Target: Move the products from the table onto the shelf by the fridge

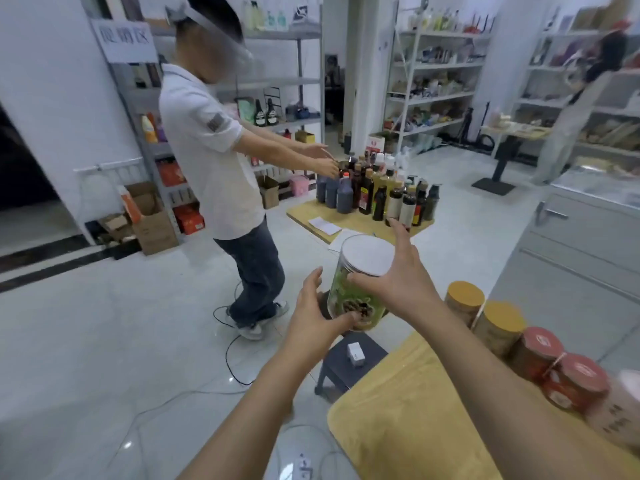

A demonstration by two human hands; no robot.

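Both hands on the clear jar [360, 282] (white lid, green label, dark contents), held in the air past the near worktop's [398, 410] far left corner, above a dark stool [346, 362]. Left hand [313, 315] cups the jar's lower side, fingers curled under the base; right hand [398, 275] is spread over the lid edge and upper side, thumb on the label. Along the worktop's right edge: two yellow-lidded jars [485, 313] and two red-lidded jars [557, 368] in a row, touching; the rest of the top is bare. Floor to the left is open tile with loose cables [235, 362] trailing across it. Another person [225, 161] stands ahead left, reaching to a second worktop [346, 220] packed with dark sauce bottles [381, 192]. Grey cabinet [581, 251] at right, apart from the worktop edge.
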